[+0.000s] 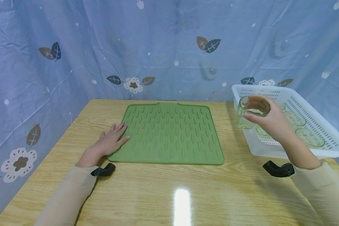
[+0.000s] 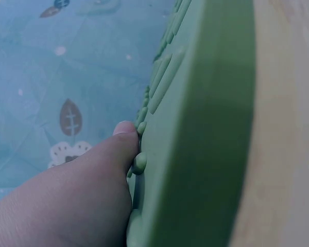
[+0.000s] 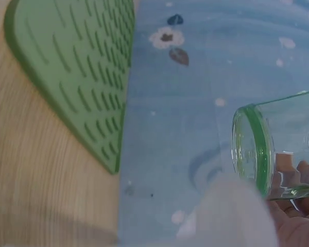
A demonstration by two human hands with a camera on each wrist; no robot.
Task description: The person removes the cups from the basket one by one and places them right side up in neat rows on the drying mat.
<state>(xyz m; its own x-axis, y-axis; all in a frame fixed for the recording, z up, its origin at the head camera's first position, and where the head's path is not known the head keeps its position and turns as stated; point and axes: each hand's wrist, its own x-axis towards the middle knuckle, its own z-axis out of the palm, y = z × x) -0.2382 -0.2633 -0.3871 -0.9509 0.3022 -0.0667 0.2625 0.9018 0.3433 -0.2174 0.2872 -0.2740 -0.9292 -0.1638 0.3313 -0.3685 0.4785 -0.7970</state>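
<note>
My right hand (image 1: pixel 271 119) holds a clear, green-tinted drinking glass (image 1: pixel 244 117) by its upper part, over the left side of a white plastic basket (image 1: pixel 260 150). In the right wrist view the glass (image 3: pixel 293 134) shows its thick green base, with fingers visible through its wall. My left hand (image 1: pixel 110 142) lies with spread fingers on the left edge of a green ridged mat (image 1: pixel 169 135). The left wrist view shows the thumb (image 2: pixel 124 128) against the raised ridges of the mat (image 2: pixel 170 144).
Several more glasses (image 1: pixel 310 137) stand inside the basket at the right. The mat lies on a wooden table (image 1: pixel 147 191) with a bright light reflection near the front. Behind hangs a blue patterned curtain (image 1: pixel 169 47).
</note>
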